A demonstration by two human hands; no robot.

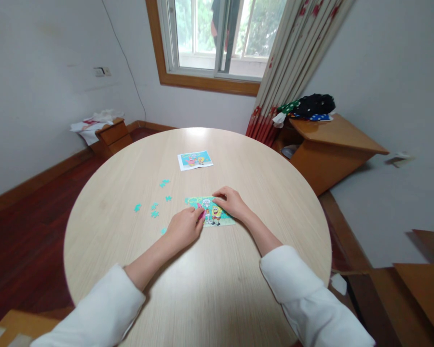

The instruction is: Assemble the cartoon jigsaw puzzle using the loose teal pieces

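A mostly assembled jigsaw puzzle lies flat on the round table, showing a yellow square cartoon figure and a pale tall one on a turquoise ground. My left hand covers its left part, with thumb and fingers pinched together on a puzzle piece that shows pink at the fingertips. The hand hides most of that piece. At the upper right edge of the puzzle, my right hand has its thumb and forefinger closed on the border. Several loose turquoise puzzle pieces lie to the left of my left hand.
Beyond the puzzle lies a printed reference picture on the round table. Near the table's right side stands a wooden cabinet with cloths on top. A small wooden stand is at the back left.
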